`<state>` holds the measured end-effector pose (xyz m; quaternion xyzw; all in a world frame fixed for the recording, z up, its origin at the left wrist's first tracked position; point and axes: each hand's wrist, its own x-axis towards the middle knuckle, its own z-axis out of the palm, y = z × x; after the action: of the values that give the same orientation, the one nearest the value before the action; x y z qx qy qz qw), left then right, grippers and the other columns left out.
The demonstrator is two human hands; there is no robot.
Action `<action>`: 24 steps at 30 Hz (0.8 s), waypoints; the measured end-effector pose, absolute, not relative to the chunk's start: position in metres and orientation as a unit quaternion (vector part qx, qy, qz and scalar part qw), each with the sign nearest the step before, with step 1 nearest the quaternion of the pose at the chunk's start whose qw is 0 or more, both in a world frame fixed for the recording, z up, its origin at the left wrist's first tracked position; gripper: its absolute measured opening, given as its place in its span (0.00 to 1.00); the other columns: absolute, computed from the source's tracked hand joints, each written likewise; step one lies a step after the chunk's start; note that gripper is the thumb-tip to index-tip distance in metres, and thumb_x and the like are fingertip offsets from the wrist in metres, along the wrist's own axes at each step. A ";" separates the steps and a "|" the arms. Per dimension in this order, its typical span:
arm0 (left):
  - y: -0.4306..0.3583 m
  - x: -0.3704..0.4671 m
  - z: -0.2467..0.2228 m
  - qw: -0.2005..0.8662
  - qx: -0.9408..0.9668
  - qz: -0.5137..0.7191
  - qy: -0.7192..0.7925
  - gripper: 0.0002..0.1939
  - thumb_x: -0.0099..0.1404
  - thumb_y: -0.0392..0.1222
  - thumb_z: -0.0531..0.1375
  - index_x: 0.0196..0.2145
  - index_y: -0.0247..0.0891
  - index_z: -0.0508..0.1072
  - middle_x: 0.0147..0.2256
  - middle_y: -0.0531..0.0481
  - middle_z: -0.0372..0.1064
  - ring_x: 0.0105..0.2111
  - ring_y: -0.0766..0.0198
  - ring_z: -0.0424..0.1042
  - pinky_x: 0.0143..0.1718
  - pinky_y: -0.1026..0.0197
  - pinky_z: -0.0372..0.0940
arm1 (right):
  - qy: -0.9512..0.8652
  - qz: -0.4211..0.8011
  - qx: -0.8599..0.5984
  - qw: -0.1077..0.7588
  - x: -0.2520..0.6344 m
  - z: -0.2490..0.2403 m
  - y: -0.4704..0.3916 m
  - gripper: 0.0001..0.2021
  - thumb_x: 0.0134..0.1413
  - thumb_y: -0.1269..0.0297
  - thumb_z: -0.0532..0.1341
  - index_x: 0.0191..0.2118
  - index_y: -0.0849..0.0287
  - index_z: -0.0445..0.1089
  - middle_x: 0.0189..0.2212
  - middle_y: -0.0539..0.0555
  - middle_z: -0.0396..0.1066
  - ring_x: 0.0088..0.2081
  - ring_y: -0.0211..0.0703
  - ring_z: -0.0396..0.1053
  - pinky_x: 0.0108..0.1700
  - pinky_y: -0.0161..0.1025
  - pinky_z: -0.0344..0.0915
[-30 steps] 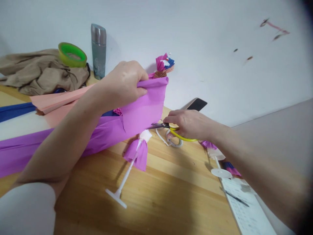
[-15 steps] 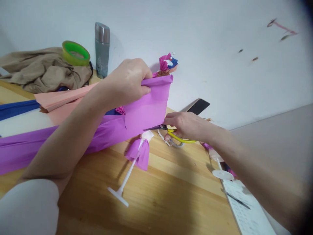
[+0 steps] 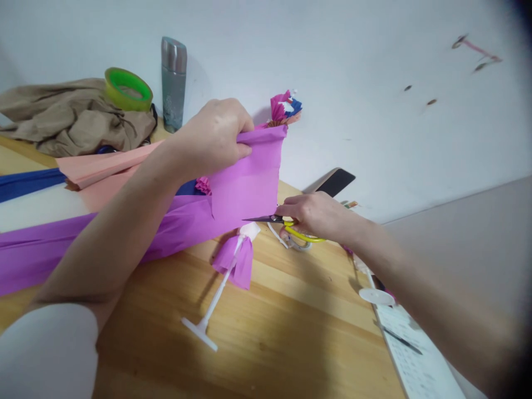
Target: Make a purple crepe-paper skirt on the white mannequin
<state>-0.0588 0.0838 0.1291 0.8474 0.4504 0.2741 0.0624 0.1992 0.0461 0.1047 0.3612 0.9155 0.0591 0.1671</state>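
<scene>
My left hand (image 3: 222,133) pinches the top edge of a purple crepe paper sheet (image 3: 249,183), whose upper part hangs from the fingers while a long strip runs off to the left under my forearm. My right hand (image 3: 311,213) holds scissors (image 3: 303,235) with yellow handles. Their dark blades point left along the lower edge of the raised paper; whether they are spread cannot be made out. Just below the blades a white plastic stand (image 3: 216,302) with a small purple paper skirt (image 3: 235,263) lies on the wooden table (image 3: 266,343).
Behind are a grey bottle (image 3: 173,88), green tape roll (image 3: 128,90) on brown cloth (image 3: 78,119), and a paper-dressed figure (image 3: 285,108). Pink paper (image 3: 100,169) lies left. A phone (image 3: 338,182), white disc base (image 3: 376,296) and pen (image 3: 401,339) on a written sheet (image 3: 411,366) are right.
My left hand and the raised paper have shifted slightly left. The scissors and my right hand have moved slightly left too.
</scene>
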 end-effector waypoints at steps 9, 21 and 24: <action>0.084 -0.057 0.127 0.069 0.839 0.295 0.453 0.09 0.54 0.40 0.56 0.23 0.38 0.75 0.19 0.53 0.54 0.23 0.65 0.56 0.28 0.58 0.49 | 0.926 0.018 0.354 0.132 0.200 0.098 0.045 0.12 0.57 0.57 0.61 0.39 0.59 0.73 0.34 0.58 0.72 0.35 0.48 0.70 0.32 0.38 0.57; 0.081 -0.054 0.128 0.064 0.851 0.319 0.413 0.09 0.55 0.40 0.56 0.19 0.38 0.69 0.18 0.56 0.49 0.22 0.67 0.50 0.26 0.59 0.46 | 0.918 -0.008 0.374 0.133 0.191 0.094 0.046 0.16 0.58 0.52 0.61 0.42 0.59 0.73 0.37 0.58 0.73 0.36 0.48 0.72 0.37 0.39 0.61; 0.079 -0.055 0.129 0.064 0.851 0.315 0.415 0.09 0.55 0.40 0.55 0.19 0.38 0.69 0.18 0.56 0.48 0.22 0.67 0.49 0.27 0.59 0.46 | 0.918 -0.012 0.372 0.135 0.188 0.093 0.047 0.16 0.59 0.50 0.61 0.41 0.59 0.73 0.36 0.57 0.74 0.36 0.48 0.72 0.36 0.38 0.60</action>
<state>-0.0545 0.0793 0.1289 0.8514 0.4146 0.3148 0.0643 0.1878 0.0474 0.0932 0.3724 0.9181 -0.0123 0.1351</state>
